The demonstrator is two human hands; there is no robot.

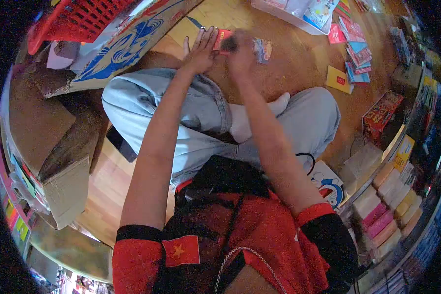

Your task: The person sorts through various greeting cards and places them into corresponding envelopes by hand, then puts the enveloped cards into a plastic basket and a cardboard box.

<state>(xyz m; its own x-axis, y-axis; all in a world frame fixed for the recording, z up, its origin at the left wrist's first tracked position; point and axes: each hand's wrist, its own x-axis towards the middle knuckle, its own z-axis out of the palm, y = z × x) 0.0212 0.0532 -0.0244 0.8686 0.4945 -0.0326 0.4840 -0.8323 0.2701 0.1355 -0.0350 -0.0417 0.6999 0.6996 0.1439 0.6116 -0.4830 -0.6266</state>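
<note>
1. While the left hand [200,53] sits spread-fingered at the flat red printed packet [223,34] on the brown wooden floor [291,66], the right hand [242,55] blurs over it, grip unclear.
2. Colourful printed card [263,51]: right beside that hand.

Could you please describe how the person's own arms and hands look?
Both arms are bare below short sleeves. The left sleeve is red with a black band at its hem; the right sleeve is black with a red hem. The left hand wears no glove; the right hand is blurred, so finer details cannot be told.
</note>
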